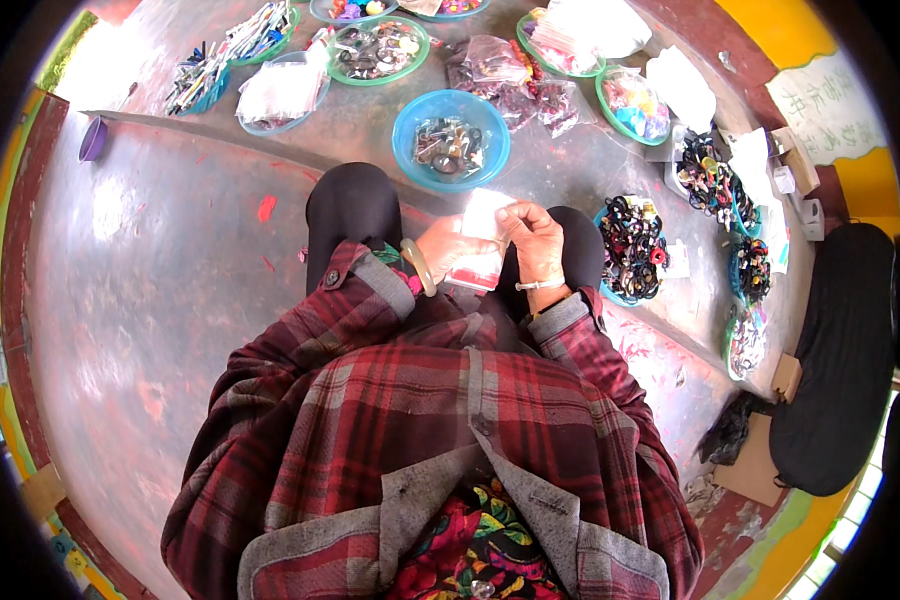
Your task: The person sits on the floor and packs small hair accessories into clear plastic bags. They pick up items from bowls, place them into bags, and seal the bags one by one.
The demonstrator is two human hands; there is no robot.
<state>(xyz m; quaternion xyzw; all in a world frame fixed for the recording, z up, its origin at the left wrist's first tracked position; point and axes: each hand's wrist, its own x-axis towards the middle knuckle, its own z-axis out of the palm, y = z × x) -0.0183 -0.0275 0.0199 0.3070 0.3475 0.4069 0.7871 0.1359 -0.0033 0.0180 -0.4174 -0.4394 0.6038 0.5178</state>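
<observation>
Between my knees I hold a small stack of white and red cards or flat packets (478, 268); its upper part is washed out by glare, so the exact kind is unclear. My left hand (438, 248) is closed around the stack's left side, with a bangle at that wrist. At the upper right edge of the same stack, my right hand (536, 238) has its thumb and fingers pinched together. Just beyond both hands stands a blue basin (402, 140) holding small dark and shiny pieces in clear wrapping.
A green basket (422, 62) of small items and a blue tray of white packets (282, 95) stand further off. Bags of dark red pieces (495, 65) lie behind the basin. To the right are black hair ties (632, 245) in a basket. A step edge crosses the floor.
</observation>
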